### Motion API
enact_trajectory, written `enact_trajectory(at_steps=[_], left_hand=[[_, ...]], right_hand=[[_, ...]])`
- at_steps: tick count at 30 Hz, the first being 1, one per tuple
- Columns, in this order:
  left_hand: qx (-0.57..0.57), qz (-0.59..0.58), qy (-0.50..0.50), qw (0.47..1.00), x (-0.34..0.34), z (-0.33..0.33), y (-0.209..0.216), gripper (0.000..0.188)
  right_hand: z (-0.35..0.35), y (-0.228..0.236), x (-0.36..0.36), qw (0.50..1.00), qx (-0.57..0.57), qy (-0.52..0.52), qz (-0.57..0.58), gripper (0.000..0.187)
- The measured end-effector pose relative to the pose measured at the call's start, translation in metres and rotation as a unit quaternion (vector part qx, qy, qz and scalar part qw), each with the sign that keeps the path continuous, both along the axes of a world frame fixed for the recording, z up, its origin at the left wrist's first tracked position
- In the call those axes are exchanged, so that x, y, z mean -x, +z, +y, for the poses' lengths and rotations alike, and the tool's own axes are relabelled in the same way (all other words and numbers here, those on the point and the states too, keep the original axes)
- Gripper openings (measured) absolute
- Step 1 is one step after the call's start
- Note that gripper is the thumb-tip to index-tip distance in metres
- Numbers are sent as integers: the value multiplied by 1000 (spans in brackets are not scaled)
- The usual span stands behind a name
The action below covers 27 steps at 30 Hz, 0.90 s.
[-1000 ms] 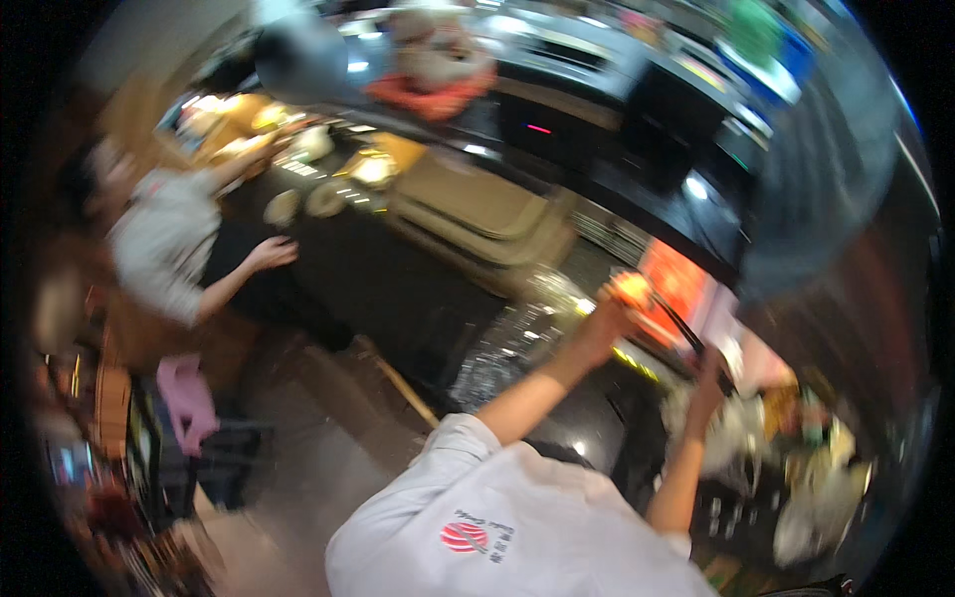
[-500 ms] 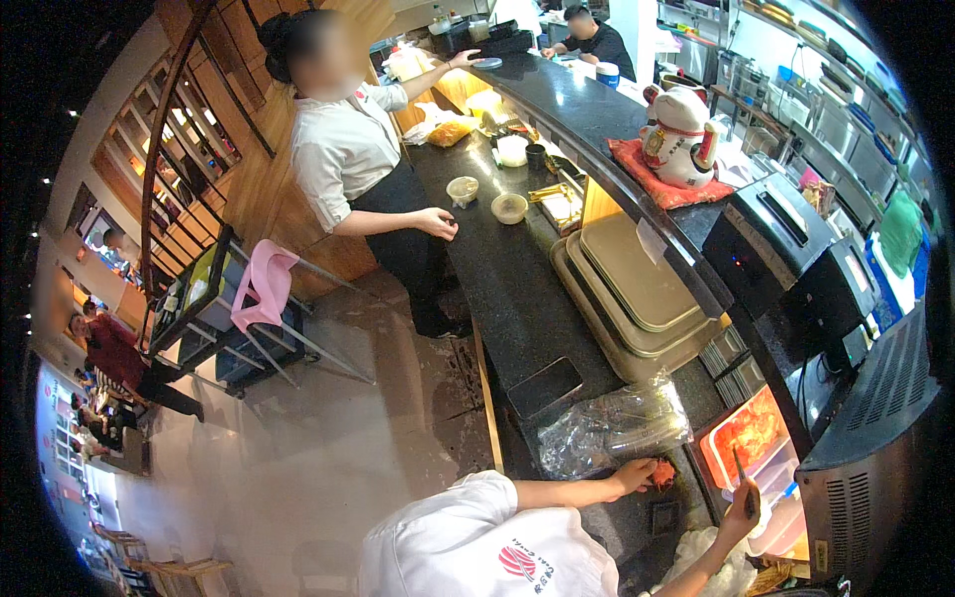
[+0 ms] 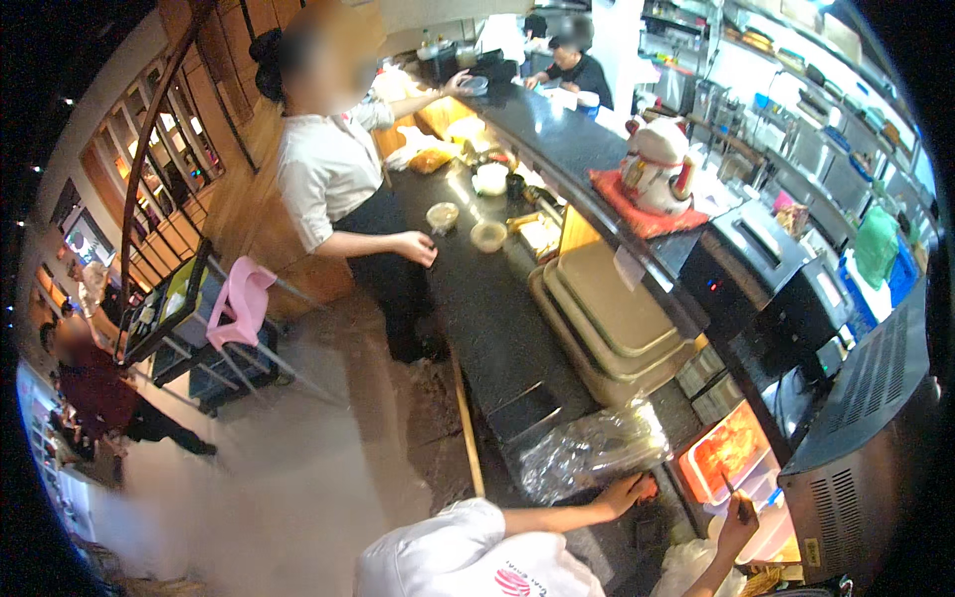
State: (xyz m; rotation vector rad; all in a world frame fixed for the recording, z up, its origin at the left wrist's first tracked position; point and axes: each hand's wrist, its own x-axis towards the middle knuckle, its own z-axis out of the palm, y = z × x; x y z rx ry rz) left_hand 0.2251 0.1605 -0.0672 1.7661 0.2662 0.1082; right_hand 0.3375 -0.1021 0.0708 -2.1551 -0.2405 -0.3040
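Note:
My left hand [image 3: 622, 497] is closed around a small reddish-orange lump [image 3: 648, 486], low over the dark counter. The fingers partly cover it, and I cannot tell what kind of food it is. My right hand [image 3: 738, 521] grips a slim utensil [image 3: 729, 484], whose tip points at a white-rimmed container [image 3: 693, 476] filled with bright orange-red shredded-looking food [image 3: 729, 446]. Whether the utensil is a spoon or tongs is unclear. Crumpled clear plastic packaging [image 3: 589, 453] lies just beyond my left hand.
Stacked tan trays [image 3: 617, 303] and a dark flat rectangle [image 3: 530, 411] lie on the counter [image 3: 487, 328]. A vented metal appliance [image 3: 856, 478] stands at right. A co-worker in white [image 3: 333, 179] stands farther along, near two bowls [image 3: 488, 236]. A cat figurine [image 3: 657, 169] sits on the ledge.
The whole view has shifted a little. My left hand still holds the reddish lump, and my right hand keeps the utensil at the orange food. At far left, a person in dark red appears larger.

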Motion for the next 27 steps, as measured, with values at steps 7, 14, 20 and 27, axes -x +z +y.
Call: enact_trajectory(at_steps=[7, 14, 20, 27], left_hand=[[-52, -6, -25, 998, 33, 1, -4, 80], [-157, -222, -23, 962, 54, 14, -11, 71], [-143, -233, -34, 961, 52, 16, -2, 68], [-181, -247, 2, 952, 53, 16, 3, 60]], right_hand=[[4, -31, -40, 988, 78, 136, -6, 18], [43, -38, -36, 926, 309, 215, -26, 27], [18, 40, 31, 962, 216, 163, 27, 38], [-103, 82, 86, 980, 164, 96, 65, 24]])
